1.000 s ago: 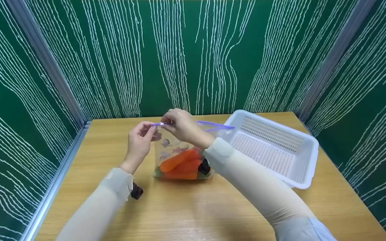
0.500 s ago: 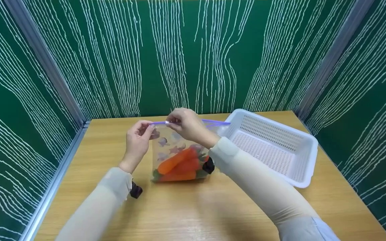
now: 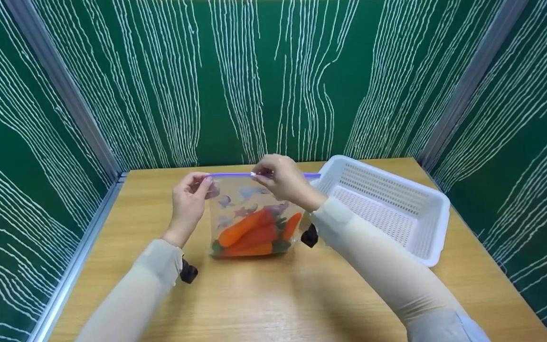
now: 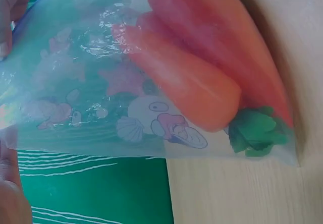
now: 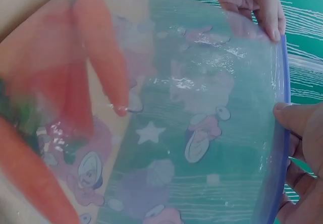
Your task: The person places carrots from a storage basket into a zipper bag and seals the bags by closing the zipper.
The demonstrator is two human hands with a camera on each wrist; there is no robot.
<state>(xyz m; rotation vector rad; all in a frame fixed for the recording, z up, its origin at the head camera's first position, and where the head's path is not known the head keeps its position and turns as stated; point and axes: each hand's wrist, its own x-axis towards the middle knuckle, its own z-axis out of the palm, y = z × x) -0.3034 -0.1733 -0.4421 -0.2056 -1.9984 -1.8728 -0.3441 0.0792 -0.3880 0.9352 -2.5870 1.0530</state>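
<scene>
A clear zip bag (image 3: 235, 199) with printed sea creatures stands upright on the table, its purple zip strip (image 3: 228, 175) along the top. Several orange carrots (image 3: 245, 229) with green tops (image 4: 257, 133) lie in its lower part. My left hand (image 3: 190, 199) pinches the top left corner of the bag between thumb and fingers. With thumb and forefinger, my right hand (image 3: 283, 179) pinches the small white slider on the strip, near the middle of the bag's top. Behind the right hand, part of the strip is hidden.
A white perforated plastic basket (image 3: 439, 223) sits at the right back of the wooden table (image 3: 254, 299), close behind the right forearm. Green walls (image 3: 235, 85) with white wavy lines rise around the table.
My right hand has slid rightward along the purple strip with the slider. The left hand has shifted slightly left at the corner. The bag's top now stretches straighter, and another carrot shows at right.
</scene>
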